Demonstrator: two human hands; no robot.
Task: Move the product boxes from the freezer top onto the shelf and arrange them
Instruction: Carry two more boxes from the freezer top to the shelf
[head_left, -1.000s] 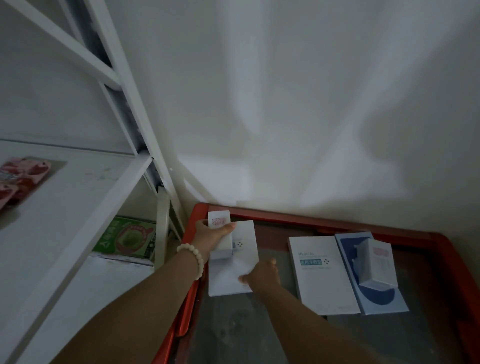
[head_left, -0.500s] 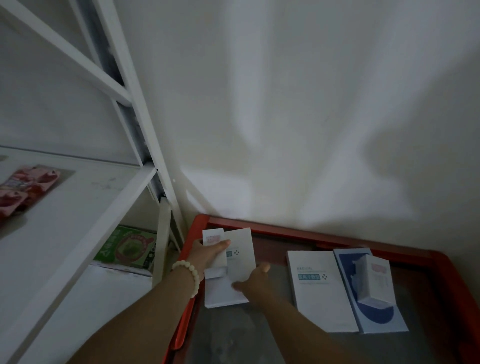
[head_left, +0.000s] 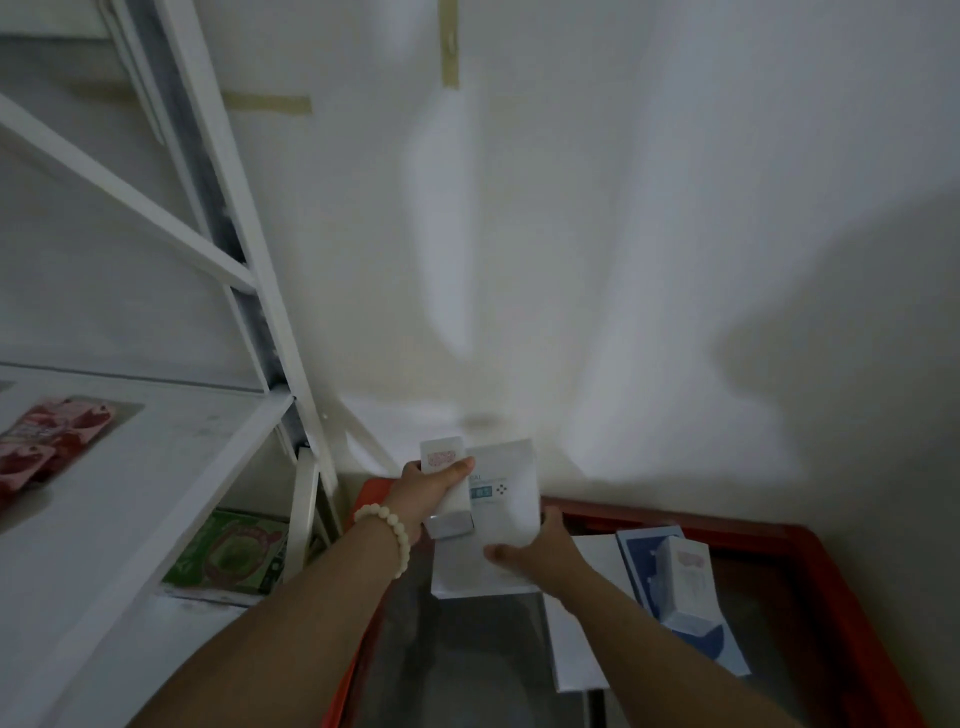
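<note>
1. Above the far-left corner of the freezer top (head_left: 779, 538), my left hand (head_left: 431, 491) wraps its fingers round a small white box (head_left: 448, 501). My right hand (head_left: 535, 560) pinches a flat white box (head_left: 506, 462) at its near end.
2. Step, as I judge it: carrying both boxes left to the shelf (head_left: 171, 467). The next move calls for clearing the shelf post (head_left: 249, 234).
3. The shelf holds red packets (head_left: 47, 441), with a green carton (head_left: 234, 556) on the tier below. On the freezer lie a second flat box (head_left: 571, 660) and a blue box (head_left: 641, 556), which bears a second small box (head_left: 691, 582).
</note>
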